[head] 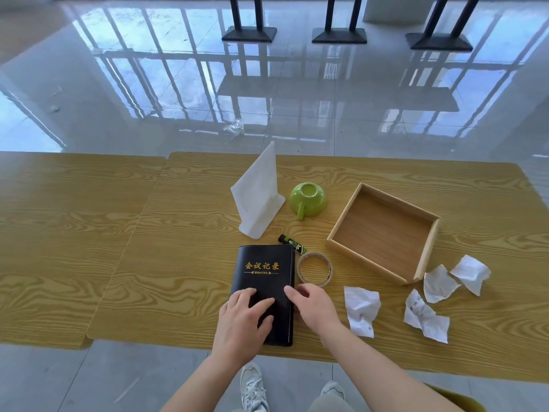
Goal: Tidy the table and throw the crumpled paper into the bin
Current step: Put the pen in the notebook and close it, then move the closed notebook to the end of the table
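Crumpled paper (pixel 361 310) lay in 4 white pieces on the right part of the table (pixel 178 233). 2 were just beside the near corner of a wooden tray (pixel 365 264), and 2 were closer to the person. The tray was low-walled and open-topped, its bare bottom in full view. A green cup (pixel 309 199) stood upside down to its left, next to a white stand (pixel 258 194).

The pieces were creased and curled, some with faint dark writing.

The left hand (pixel 243 313) lay flat, fingers straight, on a black notebook (pixel 264 269). The right hand (pixel 312 307) was at the notebook's right edge — fingers loosely bent, holding nothing. A tape roll (pixel 315 254) sat just beside the notebook, a green-and-black tube (pixel 292 244) just beyond.

The table showed yellow wood grain; behind it a glossy pale floor (pixel 267 99) mirrored window bars.
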The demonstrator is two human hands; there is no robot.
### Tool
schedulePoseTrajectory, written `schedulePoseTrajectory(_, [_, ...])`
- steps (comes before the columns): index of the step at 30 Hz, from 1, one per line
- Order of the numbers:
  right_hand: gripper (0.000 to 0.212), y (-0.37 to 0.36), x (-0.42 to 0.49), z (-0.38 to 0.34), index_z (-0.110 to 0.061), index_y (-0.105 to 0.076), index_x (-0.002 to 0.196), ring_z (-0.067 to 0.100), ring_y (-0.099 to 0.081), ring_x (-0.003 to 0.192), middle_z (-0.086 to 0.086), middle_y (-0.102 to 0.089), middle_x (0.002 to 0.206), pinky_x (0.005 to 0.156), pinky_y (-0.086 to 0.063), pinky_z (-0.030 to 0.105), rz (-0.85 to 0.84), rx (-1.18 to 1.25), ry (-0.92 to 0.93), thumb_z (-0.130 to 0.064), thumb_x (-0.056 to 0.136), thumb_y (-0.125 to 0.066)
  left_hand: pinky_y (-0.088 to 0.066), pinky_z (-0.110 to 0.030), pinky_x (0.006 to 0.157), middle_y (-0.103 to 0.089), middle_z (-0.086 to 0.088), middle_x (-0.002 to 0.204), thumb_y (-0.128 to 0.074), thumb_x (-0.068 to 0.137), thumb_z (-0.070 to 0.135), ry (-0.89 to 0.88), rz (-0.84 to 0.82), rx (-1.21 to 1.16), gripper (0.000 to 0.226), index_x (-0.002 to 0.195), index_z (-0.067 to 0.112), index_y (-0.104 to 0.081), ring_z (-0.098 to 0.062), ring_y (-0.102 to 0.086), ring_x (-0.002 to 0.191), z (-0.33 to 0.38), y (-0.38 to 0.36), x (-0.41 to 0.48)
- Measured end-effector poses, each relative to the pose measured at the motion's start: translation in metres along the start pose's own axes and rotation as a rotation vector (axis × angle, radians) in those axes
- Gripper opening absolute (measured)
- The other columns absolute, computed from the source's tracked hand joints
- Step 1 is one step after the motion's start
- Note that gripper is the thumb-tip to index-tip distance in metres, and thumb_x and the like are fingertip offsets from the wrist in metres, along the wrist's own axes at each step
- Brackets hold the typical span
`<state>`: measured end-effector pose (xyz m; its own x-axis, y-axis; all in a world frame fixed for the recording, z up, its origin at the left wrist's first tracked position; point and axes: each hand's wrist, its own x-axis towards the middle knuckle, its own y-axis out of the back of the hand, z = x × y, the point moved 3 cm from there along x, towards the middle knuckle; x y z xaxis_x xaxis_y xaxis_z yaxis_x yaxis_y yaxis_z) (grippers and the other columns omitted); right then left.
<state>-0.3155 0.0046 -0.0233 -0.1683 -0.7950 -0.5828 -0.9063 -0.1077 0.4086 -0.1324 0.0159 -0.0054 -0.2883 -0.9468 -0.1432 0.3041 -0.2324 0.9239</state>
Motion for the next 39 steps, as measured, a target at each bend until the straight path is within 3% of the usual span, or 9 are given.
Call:
schedulePoseTrajectory(4, [0.039,-0.005,0.002,-0.004,-0.025,-0.061,0.116,0.014,-0.061,0.103,-0.013,-0.062,0.1,0.088,-0.053,0.034,0.039,-0.12,0.019,-0.049,0.085,-0.066,-0.041,-0.04,0.105,-0.046,-0.006,0.144,-0.057,0.092,0.046,0.09,0.001,-0.007,0.05,0.14,0.032,-0.052,-0.025,-0.036,0.137,-0.015,0.0,0.0])
schedulePoseTrajectory(9, [0.053,-0.01,0.006,-0.006,-0.016,-0.055,0.132,0.019,-0.057,0.117,-0.001,-0.063,0.127,0.098,-0.05,0.038,0.089,-0.198,0.004,-0.042,0.087,-0.067,-0.04,-0.032,0.106,-0.034,-0.005,0.149,-0.058,0.094,0.044,0.266,-0.025,-0.19,0.06,0.148,0.024,-0.04,-0.021,-0.034,0.137,-0.03,-0.002,0.004])
schedulePoseTrajectory(14, [0.037,-0.015,0.004,-0.01,-0.016,-0.062,0.118,0.018,-0.061,0.102,0.001,-0.067,0.113,0.087,-0.052,0.032,0.183,-0.275,0.031,-0.035,0.088,-0.068,-0.038,-0.033,0.108,-0.027,-0.009,0.154,-0.062,0.093,0.041,0.279,-0.064,-0.21,0.066,0.151,0.027,-0.034,-0.024,-0.032,0.141,-0.03,-0.005,0.01])
schedulePoseTrajectory(17, [0.04,-0.021,0.004,-0.011,-0.014,-0.061,0.124,0.021,-0.06,0.108,0.002,-0.066,0.117,0.09,-0.051,0.033,0.2,-0.3,0.021,-0.033,0.089,-0.067,-0.034,-0.035,0.112,-0.03,-0.012,0.154,-0.066,0.091,0.038,0.31,-0.075,-0.232,0.068,0.15,0.029,-0.035,-0.026,-0.031,0.141,-0.031,-0.008,0.011])
schedulePoseTrajectory(21, [0.042,-0.024,0.007,-0.004,-0.013,-0.059,0.126,0.02,-0.059,0.112,0.002,-0.064,0.121,0.092,-0.05,0.033,0.194,-0.152,-0.048,-0.03,0.089,-0.068,-0.039,-0.036,0.109,-0.036,-0.01,0.148,-0.071,0.087,0.035,0.319,-0.069,-0.275,0.069,0.147,0.03,-0.039,-0.026,-0.037,0.134,-0.033,-0.007,0.014])
schedulePoseTrajectory(26, [0.015,-0.03,0.006,0.003,-0.02,-0.068,0.102,0.013,-0.065,0.091,-0.004,-0.071,0.1,0.086,-0.058,0.04,0.127,0.106,-0.122,-0.019,0.087,-0.07,-0.045,-0.042,0.102,-0.039,-0.004,0.14,-0.075,0.081,0.034,0.314,-0.046,-0.286,0.067,0.142,0.031,-0.047,-0.024,-0.046,0.123,-0.039,-0.002,0.016])
schedulePoseTrajectory(29, [0.014,-0.031,0.004,0.004,-0.021,-0.068,0.099,0.012,-0.066,0.089,-0.005,-0.071,0.096,0.085,-0.058,0.04,0.13,0.182,-0.131,-0.015,0.087,-0.069,-0.05,-0.041,0.095,-0.039,-0.001,0.133,-0.078,0.077,0.035,0.317,-0.037,-0.338,0.067,0.138,0.032,-0.051,-0.023,-0.053,0.116,-0.04,0.001,0.015])
schedulePoseTrajectory(34, [0.02,-0.028,0.002,-0.004,-0.024,-0.066,0.107,0.012,-0.063,0.095,-0.009,-0.067,0.1,0.087,-0.057,0.039,0.154,0.127,-0.062,-0.019,0.087,-0.068,-0.051,-0.032,0.091,-0.038,0.002,0.121,-0.082,0.073,0.037,0.337,-0.007,-0.449,0.067,0.134,0.032,-0.053,-0.017,-0.051,0.111,-0.045,0.0,0.008])
schedulePoseTrajectory(39, [0.016,-0.026,0.001,-0.01,-0.026,-0.067,0.102,0.01,-0.063,0.092,-0.01,-0.068,0.098,0.085,-0.057,0.038,0.145,0.097,-0.007,-0.021,0.087,-0.069,-0.051,-0.033,0.094,-0.037,0.0,0.122,-0.083,0.073,0.034,0.334,0.021,-0.491,0.069,0.135,0.03,-0.052,-0.018,-0.051,0.113,-0.046,0.003,0.006])
